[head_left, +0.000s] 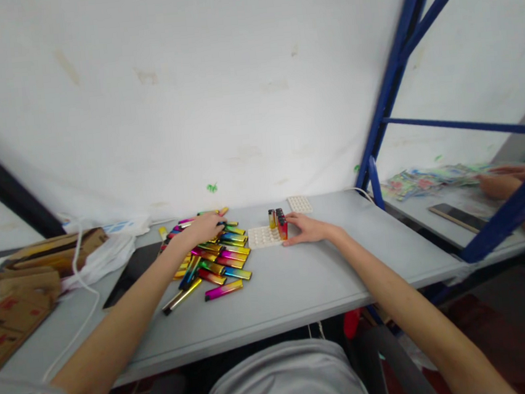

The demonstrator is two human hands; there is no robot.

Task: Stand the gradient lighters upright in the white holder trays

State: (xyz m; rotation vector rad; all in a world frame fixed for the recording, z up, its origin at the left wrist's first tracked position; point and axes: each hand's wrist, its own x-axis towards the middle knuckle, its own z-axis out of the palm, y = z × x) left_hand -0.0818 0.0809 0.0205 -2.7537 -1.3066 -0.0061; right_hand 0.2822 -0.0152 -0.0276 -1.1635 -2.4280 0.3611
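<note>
A pile of shiny rainbow-coloured lighters (217, 257) lies on the grey table (299, 286). My left hand (204, 227) rests on top of the pile, fingers curled over the lighters. To the right lies a white dimpled tray (262, 236) with a few lighters (278, 221) standing upright at its far right corner. My right hand (306, 228) lies flat on the table beside the tray, fingers touching the upright lighters.
A second white tray (300, 204) lies further back. Cardboard boxes (16, 289), a white bag and a white cord sit at the left. A blue metal frame (387, 98) stands at the right; beyond it another person's hands (502, 181) work over colourful packets.
</note>
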